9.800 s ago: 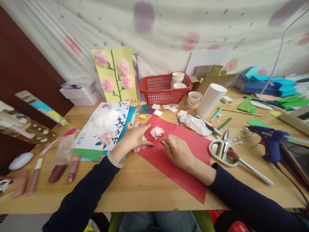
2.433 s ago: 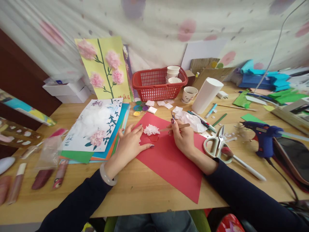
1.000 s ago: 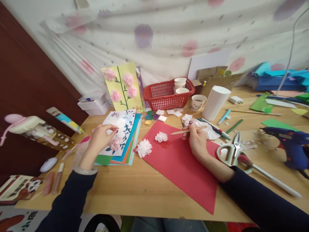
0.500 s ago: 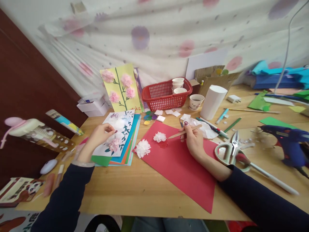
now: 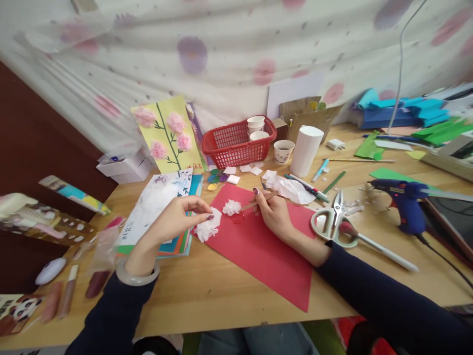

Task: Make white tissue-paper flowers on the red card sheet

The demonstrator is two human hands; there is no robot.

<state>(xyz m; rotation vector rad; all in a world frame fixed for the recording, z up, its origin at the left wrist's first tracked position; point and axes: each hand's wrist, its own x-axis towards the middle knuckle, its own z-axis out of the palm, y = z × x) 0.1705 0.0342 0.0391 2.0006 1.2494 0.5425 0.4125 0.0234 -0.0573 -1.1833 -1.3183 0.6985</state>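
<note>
White ruffle (image 5: 232,207) between left hand (image 5: 179,217), pinching thin paper (image 5: 216,216); right hand (image 5: 275,215) gripping wooden stick (image 5: 248,205).

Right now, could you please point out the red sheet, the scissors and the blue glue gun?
Red sheet (image 5: 266,254), head view: the bare middle of the paper.
Scissors (image 5: 337,203), head view: the blades.
Blue glue gun (image 5: 410,214), head view: the handle.

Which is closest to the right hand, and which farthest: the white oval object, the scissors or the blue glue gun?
Nearest to the right hand first:
1. Scissors, just to its right
2. Blue glue gun, farther right
3. White oval object, far left
</note>
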